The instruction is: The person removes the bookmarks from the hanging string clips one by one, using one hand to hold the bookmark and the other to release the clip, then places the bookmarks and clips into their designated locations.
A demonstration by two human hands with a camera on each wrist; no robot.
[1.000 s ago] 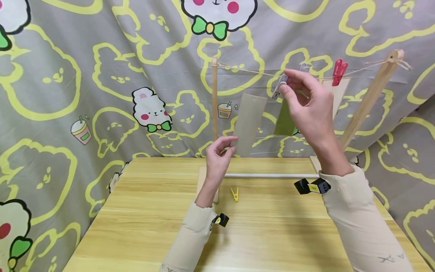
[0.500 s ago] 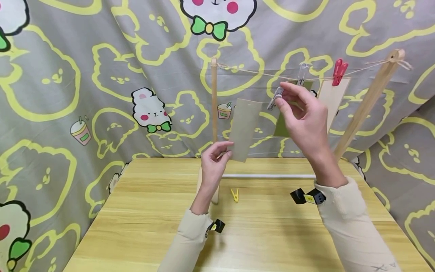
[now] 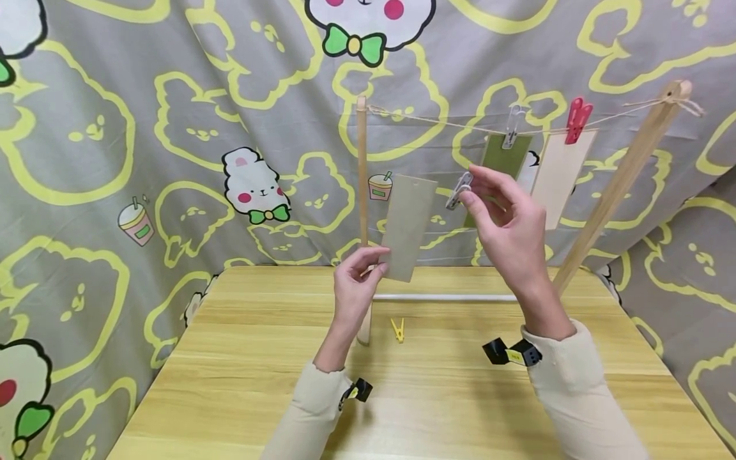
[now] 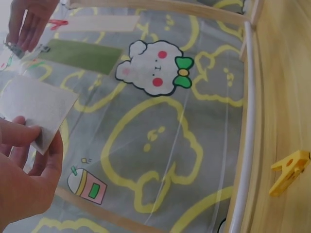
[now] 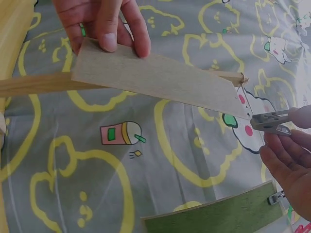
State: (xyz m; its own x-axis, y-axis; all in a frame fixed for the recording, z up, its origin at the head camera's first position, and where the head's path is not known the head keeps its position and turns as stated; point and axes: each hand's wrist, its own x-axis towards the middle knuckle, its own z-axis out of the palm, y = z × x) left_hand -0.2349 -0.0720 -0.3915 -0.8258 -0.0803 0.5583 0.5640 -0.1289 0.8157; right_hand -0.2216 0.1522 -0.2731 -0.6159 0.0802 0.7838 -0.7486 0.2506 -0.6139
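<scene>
Grey card and clear clip in hands

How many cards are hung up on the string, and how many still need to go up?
Two are up: a green card under a clear peg and a cream card under a red peg. The left hand holds a grey card, not yet clipped, and the right hand pinches a grey peg. A yellow peg waits on the table.
</scene>
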